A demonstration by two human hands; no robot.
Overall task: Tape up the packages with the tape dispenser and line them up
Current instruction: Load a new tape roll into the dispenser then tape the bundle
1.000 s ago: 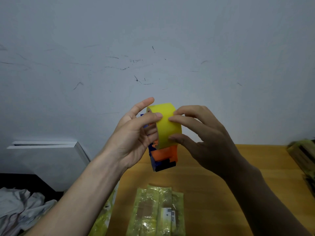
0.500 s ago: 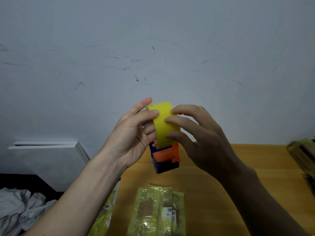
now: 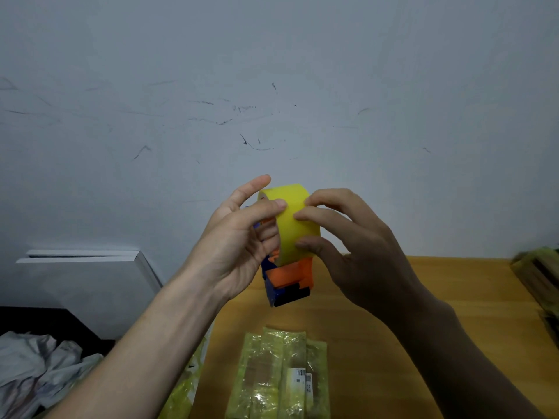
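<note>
I hold the tape dispenser point(image 3: 287, 276), orange and blue with a yellow tape roll point(image 3: 295, 225), up in front of the wall above the wooden table point(image 3: 423, 313). My left hand point(image 3: 239, 246) grips the dispenser from the left, its thumb on the roll's face and fingers curled behind it. My right hand point(image 3: 354, 246) pinches the roll from the right with curled fingertips and thumb. A package point(image 3: 281, 376) wrapped in yellowish tape with a white label lies flat on the table below the dispenser.
More yellow-wrapped packages point(image 3: 541, 273) sit at the table's far right edge. A crumpled plastic bag point(image 3: 187, 385) hangs at the table's left edge. Left of the table stand a white box point(image 3: 81, 282) and a heap of light cloth point(image 3: 33, 370).
My right fingertips have shifted slightly up the face of the roll. The dispenser stays raised in nearly the same spot.
</note>
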